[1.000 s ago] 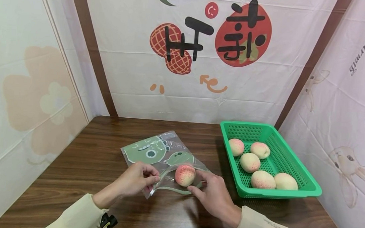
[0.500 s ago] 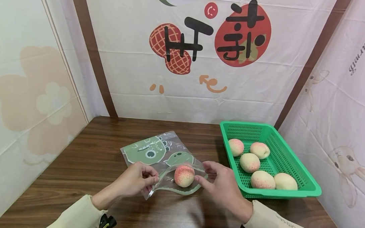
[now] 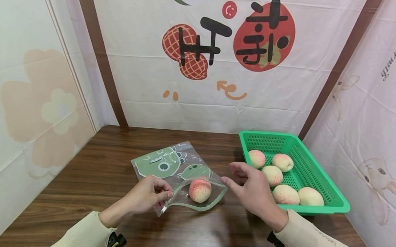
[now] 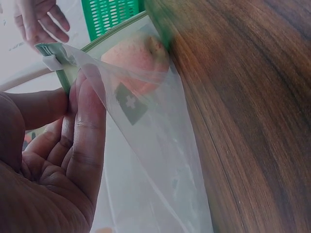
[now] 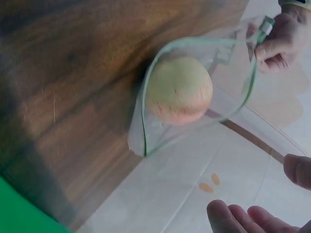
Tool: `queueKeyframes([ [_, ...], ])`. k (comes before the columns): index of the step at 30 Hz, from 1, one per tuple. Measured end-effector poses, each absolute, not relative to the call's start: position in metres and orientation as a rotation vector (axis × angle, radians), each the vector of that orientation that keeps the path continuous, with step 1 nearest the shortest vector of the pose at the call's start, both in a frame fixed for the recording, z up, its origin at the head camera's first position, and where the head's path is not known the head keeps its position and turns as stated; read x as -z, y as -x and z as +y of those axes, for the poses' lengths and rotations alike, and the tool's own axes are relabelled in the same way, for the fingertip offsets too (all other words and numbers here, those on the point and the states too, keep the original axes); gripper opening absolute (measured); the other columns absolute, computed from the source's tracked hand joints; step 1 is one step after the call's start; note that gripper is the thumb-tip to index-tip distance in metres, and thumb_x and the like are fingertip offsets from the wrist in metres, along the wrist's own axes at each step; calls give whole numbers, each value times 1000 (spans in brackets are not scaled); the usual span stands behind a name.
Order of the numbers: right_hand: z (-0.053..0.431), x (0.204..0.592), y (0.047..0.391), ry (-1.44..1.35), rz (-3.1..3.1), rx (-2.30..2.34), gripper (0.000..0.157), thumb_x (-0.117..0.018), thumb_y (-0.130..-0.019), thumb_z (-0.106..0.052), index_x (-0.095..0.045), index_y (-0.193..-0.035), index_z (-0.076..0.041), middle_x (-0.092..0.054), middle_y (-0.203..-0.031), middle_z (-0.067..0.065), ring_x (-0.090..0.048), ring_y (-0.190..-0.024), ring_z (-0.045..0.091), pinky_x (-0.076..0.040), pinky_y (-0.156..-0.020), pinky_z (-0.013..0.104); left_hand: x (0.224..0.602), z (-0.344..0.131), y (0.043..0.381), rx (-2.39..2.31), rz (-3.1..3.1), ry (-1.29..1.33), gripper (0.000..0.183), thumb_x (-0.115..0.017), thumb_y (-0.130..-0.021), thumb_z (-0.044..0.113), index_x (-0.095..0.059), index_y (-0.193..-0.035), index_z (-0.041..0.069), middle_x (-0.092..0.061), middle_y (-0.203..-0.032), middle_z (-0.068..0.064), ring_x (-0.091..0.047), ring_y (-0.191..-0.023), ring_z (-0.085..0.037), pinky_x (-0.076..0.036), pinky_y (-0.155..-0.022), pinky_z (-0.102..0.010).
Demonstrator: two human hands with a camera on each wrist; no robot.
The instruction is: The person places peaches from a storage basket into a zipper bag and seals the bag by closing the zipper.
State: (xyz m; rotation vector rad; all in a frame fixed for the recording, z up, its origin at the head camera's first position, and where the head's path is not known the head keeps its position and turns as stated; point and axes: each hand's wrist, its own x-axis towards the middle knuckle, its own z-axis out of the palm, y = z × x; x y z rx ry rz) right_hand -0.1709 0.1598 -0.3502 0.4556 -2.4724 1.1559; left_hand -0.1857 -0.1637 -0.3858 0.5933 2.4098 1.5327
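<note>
A clear zip bag (image 3: 163, 167) with green cartoon prints lies on the table, its green-edged mouth gaping toward me. One pink-and-cream peach (image 3: 200, 191) sits just inside that mouth. My left hand (image 3: 149, 195) pinches the bag's left corner between thumb and fingers; a white slider (image 4: 51, 62) shows beside the fingertips in the left wrist view. My right hand (image 3: 256, 189) holds nothing, its fingers loosely bent and apart, between the bag and the green basket (image 3: 334, 209). Its thumb tip is close to the bag's right corner.
Several more peaches (image 3: 285, 194) lie in the basket at the right of the brown wooden table (image 3: 101, 163). A printed white curtain (image 3: 136, 110) hangs behind the table, with more curtain on both sides.
My right hand has let go of the peach and moved right and away from the bag, toward the basket. The peach stays in the bag's mouth; my left hand keeps its pinch.
</note>
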Motion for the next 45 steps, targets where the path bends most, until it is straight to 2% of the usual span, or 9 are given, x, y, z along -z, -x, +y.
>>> queueKeyframes([
  [6, 170, 337, 178, -434, -2455, -1167, 45, -88, -84, -25, -70, -121, -7, -73, -105, 5, -72, -96, 18, -61, -81, 31, 386, -164, 185, -1534, 2404, -590, 9, -69, -95, 2, -72, -87, -1, -64, -69, -8, -63, -61, -18, -58, -50, -32],
  [19, 194, 319, 196, -357, -2465, -1141, 47, -84, -87, -28, -69, -124, -4, -73, -111, 11, -72, -102, 25, -61, -85, 37, 385, -165, 185, -1530, 2407, -588, 9, -69, -95, 2, -72, -88, -1, -64, -69, -8, -63, -61, -18, -58, -50, -31],
  [27, 210, 308, 207, -342, -2489, -1044, 42, -82, -89, -28, -71, -122, -5, -75, -107, 11, -74, -96, 24, -61, -81, 36, 386, -165, 184, -1538, 2402, -590, 8, -69, -95, 3, -72, -88, 0, -64, -69, -7, -63, -61, -19, -57, -50, -32],
  [36, 234, 303, 225, -330, -2574, -946, 47, -80, -91, -35, -69, -125, -4, -72, -118, 15, -73, -102, 33, -60, -83, 48, 387, -165, 185, -1533, 2409, -592, 9, -69, -95, 3, -72, -88, -1, -64, -70, -7, -64, -61, -18, -58, -50, -31],
  [45, 256, 298, 242, -292, -2713, -895, 55, -79, -90, -41, -67, -127, -3, -71, -122, 18, -69, -110, 36, -58, -87, 51, 387, -165, 186, -1529, 2417, -587, 9, -70, -95, 3, -72, -88, -1, -64, -69, -7, -64, -60, -19, -58, -50, -32],
])
